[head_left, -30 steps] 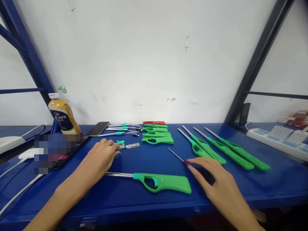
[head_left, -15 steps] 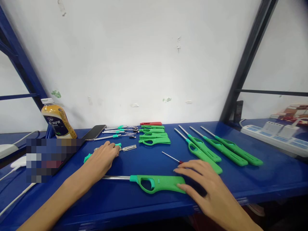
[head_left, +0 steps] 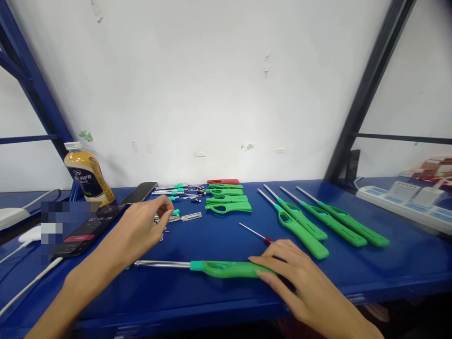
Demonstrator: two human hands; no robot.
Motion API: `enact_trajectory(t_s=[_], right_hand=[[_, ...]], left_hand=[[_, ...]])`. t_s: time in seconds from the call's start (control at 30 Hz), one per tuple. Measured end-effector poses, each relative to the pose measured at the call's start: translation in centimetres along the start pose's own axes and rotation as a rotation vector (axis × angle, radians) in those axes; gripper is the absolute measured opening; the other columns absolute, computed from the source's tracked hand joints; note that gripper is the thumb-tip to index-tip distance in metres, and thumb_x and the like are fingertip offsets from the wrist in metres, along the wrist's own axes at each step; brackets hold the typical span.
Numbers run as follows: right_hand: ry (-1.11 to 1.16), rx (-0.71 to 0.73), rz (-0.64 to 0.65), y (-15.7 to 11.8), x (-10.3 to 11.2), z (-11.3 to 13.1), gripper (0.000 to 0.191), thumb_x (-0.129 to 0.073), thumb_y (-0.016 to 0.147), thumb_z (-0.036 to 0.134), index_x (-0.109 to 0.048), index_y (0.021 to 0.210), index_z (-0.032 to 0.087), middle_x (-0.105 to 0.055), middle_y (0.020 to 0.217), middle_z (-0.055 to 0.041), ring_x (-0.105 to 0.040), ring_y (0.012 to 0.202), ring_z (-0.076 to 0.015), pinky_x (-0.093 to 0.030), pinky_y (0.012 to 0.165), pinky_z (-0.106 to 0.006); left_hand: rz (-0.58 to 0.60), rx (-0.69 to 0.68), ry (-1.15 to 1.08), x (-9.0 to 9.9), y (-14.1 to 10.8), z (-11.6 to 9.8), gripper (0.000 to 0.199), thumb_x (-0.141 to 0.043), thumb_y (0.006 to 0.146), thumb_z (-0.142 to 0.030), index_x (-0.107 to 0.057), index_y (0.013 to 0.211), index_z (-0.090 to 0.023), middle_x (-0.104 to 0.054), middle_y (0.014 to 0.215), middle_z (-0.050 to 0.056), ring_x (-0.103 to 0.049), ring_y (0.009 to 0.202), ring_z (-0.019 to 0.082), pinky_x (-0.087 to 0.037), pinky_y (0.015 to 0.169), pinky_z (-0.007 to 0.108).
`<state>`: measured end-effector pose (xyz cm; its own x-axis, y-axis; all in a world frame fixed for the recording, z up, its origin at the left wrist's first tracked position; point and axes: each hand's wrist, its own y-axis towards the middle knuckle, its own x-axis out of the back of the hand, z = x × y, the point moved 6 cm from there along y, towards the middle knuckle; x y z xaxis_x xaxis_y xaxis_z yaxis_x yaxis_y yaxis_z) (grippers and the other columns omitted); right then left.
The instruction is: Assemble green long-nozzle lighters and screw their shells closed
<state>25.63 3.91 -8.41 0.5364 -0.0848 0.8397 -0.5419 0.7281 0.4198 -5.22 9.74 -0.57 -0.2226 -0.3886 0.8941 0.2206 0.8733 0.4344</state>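
Note:
A green long-necked gas lighter (head_left: 229, 270) lies across the front of the blue table, turned up on its narrow edge, its metal tube pointing left. My right hand (head_left: 294, 275) grips the handle's right end between thumb and fingers. Beside those fingers is a thin screwdriver (head_left: 254, 232) with a red collar; its handle is mostly hidden. My left hand (head_left: 146, 223) hovers over small loose parts, fingers curled toward the thumb; whatever is between them is hidden. Near its fingertips are a teal trigger piece (head_left: 175, 213) and a clear plastic piece (head_left: 191, 216).
Several green lighters (head_left: 303, 230) lie at right. Green handle shells (head_left: 229, 206), a red shell (head_left: 223, 181) and metal tubes with wires (head_left: 173, 192) lie at the back. Phones (head_left: 88, 230), a drink bottle (head_left: 86, 174) and a power strip (head_left: 399, 197) flank them.
My left hand has risen off the small parts, fingers now curled. My right hand has closed on the lighter's end and rolled it from its flat side onto its edge.

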Motion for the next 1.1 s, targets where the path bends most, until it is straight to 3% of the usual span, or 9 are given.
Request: enact_trajectory(t_s=[0.2, 0.43, 0.53, 0.73, 0.87, 0.97, 1.1], right_hand=[[0.014, 0.030, -0.085, 1.8, 0.6, -0.1, 0.028, -0.049, 0.112, 0.024, -0.076, 0.120, 0.028, -0.080, 0.110, -0.0008, -0.073, 0.097, -0.0210, -0.056, 0.091, -0.037], [-0.121, 0.012, -0.117, 4.0, 0.3, -1.0, 0.027, -0.050, 0.112, 0.027, -0.077, 0.107, 0.026, -0.078, 0.103, -0.0024, -0.073, 0.091, -0.0223, -0.055, 0.088, -0.040], [-0.191, -0.022, -0.197, 3.2, 1.4, -1.9, 0.026, -0.051, 0.111, 0.030, -0.076, 0.113, 0.026, -0.078, 0.108, -0.0050, -0.072, 0.099, -0.0250, -0.054, 0.094, -0.044], [-0.372, -0.118, -0.202, -0.1, 2.2, -4.0, 0.021, -0.067, 0.103, 0.040, -0.074, 0.120, 0.030, -0.079, 0.110, -0.0050, -0.073, 0.104, -0.0326, -0.052, 0.095, -0.052], [-0.422, -0.121, -0.227, -0.6, 2.2, -4.4, 0.022, -0.057, 0.108, 0.035, -0.075, 0.118, 0.029, -0.081, 0.101, -0.0045, -0.076, 0.092, -0.0305, -0.054, 0.088, -0.050], [-0.434, -0.118, -0.405, -0.2, 4.9, -3.7, 0.030, -0.049, 0.111, 0.040, -0.075, 0.118, 0.028, -0.082, 0.105, -0.0054, -0.078, 0.090, -0.0294, -0.056, 0.082, -0.045], [-0.366, -0.072, -0.630, 1.2, 10.8, -1.4, 0.027, -0.055, 0.109, 0.044, -0.075, 0.116, 0.027, -0.082, 0.108, -0.0039, -0.078, 0.091, -0.0252, -0.057, 0.077, -0.036]], left_hand=[[-0.143, -0.017, -0.143, 2.1, -1.2, -1.4, 0.023, -0.050, 0.096, -0.039, -0.066, 0.087, -0.025, -0.071, 0.070, 0.001, -0.063, 0.059, 0.021, -0.043, 0.057, 0.030], [-0.219, -0.167, -0.255, 1.5, -2.7, -4.9, 0.030, -0.050, 0.104, -0.035, -0.076, 0.112, -0.023, -0.077, 0.090, 0.005, -0.069, 0.069, 0.020, -0.053, 0.066, 0.030], [-0.222, -0.239, -0.329, 0.6, -3.0, -6.8, 0.028, -0.049, 0.105, -0.028, -0.076, 0.103, -0.023, -0.079, 0.096, 0.005, -0.074, 0.085, 0.021, -0.056, 0.077, 0.030], [-0.122, -0.287, -0.442, -1.5, -2.2, -10.2, 0.015, -0.056, 0.104, -0.020, -0.069, 0.098, -0.024, -0.076, 0.090, -0.001, -0.068, 0.072, 0.015, -0.052, 0.070, 0.025], [-0.123, -0.280, -0.496, -1.6, -1.4, -11.6, 0.014, -0.058, 0.103, -0.019, -0.069, 0.094, -0.023, -0.074, 0.087, -0.001, -0.064, 0.070, 0.015, -0.049, 0.067, 0.026], [-0.130, -0.229, -0.560, -1.4, -1.4, -11.6, 0.016, -0.058, 0.101, -0.020, -0.071, 0.093, -0.023, -0.075, 0.086, -0.001, -0.063, 0.068, 0.015, -0.048, 0.064, 0.026], [-0.037, -0.039, -0.789, -1.9, -1.2, -10.7, 0.016, -0.066, 0.098, -0.032, -0.076, 0.089, -0.024, -0.073, 0.074, -0.001, -0.063, 0.062, 0.016, -0.047, 0.059, 0.027]])
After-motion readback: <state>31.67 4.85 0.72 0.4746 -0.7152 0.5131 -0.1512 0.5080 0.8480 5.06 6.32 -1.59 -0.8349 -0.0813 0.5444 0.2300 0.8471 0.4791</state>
